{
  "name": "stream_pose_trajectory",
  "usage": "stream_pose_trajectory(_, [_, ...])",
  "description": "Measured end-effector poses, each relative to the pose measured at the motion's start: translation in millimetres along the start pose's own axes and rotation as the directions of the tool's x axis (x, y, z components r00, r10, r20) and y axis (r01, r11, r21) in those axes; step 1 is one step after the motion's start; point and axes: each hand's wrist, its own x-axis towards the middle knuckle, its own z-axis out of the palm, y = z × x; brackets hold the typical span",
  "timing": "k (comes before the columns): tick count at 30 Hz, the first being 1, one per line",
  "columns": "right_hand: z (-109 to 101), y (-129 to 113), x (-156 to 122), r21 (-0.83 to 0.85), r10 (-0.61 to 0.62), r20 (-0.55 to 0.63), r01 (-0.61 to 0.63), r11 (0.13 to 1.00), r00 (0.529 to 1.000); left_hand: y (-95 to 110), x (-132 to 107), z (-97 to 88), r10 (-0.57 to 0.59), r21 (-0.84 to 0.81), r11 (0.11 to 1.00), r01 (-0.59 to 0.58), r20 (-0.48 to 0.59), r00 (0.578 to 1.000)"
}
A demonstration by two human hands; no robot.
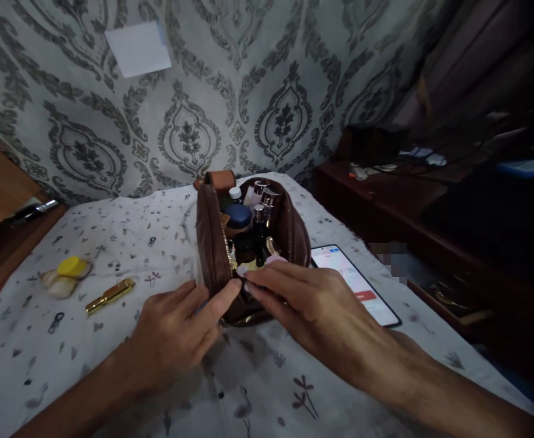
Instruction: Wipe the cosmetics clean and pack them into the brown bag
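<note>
1. Brown bag (208, 234) stands open ahead of left hand (178, 322) and right hand (315, 298), perhaps for easy reach.
2. Right hand's fingertips bunch at its mouth; cannot tell what they grip.
3. Left hand curls, forefinger at near rim, apparently steadying; grip unclear.
4. Phone (358, 285): just beyond right hand.

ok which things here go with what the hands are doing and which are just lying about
Apparently involved:
brown bag, left hand and right hand at its opening
blue-topped jar and white-capped bottle inside

Probably just lying about:
phone
gold tube
yellow cap
</note>
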Motion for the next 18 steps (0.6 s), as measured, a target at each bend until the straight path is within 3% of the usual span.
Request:
stream_pose_trajectory(5, [2, 2, -2, -0.048, -0.035, 0.039, 0.037, 0.998, 0.999, -1, -2, 2.0, 0.0, -0.004, 1.0, 0.0, -0.006, 1.0])
stream_pose_trajectory(13, [-1, 0, -3, 0.067, 0.09, 0.027, -0.092, 0.994, 0.996, -1, 2, 0.1, 0.027, 0.005, 1.0, -0.027, -0.013, 1.0])
stream_pose_trajectory(18, [-14, -2, -1, 0.146, 0.139, -0.094, -0.124, 0.982, 0.986, -2, 1, 0.2, 0.02, -0.009, 1.0, -0.02, 0.0, 1.0])
